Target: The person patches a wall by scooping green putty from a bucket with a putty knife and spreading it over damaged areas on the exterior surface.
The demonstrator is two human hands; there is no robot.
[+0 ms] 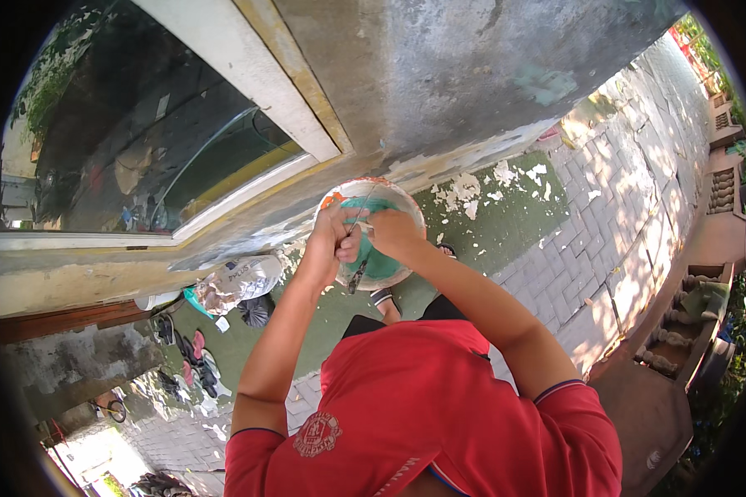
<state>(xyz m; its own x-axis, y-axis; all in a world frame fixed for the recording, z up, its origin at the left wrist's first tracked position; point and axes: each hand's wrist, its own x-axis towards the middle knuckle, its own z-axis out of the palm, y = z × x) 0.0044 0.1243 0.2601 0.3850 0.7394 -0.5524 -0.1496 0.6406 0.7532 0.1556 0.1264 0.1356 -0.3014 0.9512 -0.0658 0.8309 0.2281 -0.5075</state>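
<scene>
Both hands meet over a round bucket (416, 205) with a pale, stained rim and teal-green, paint-like stuff inside. My left hand (336, 234) is closed around a thin dark tool (357, 277) that slants down across the bucket, its lower end blackish. A bright orange piece (332, 200) shows beside the left fingertips; whether it belongs to the tool I cannot tell. My right hand (394, 234) has its fingers curled in against the tool and the left fingers. What the right fingers pinch is hidden.
A patchy, peeling wall (472, 83) and a white-framed window (249, 186) stand close ahead. Paint flakes (464, 192) litter the green floor strip. On the left lie a whitish sack (244, 280) and several shoes (192, 352). Grey paving (584, 224) and a balustrade (680, 323) are on the right.
</scene>
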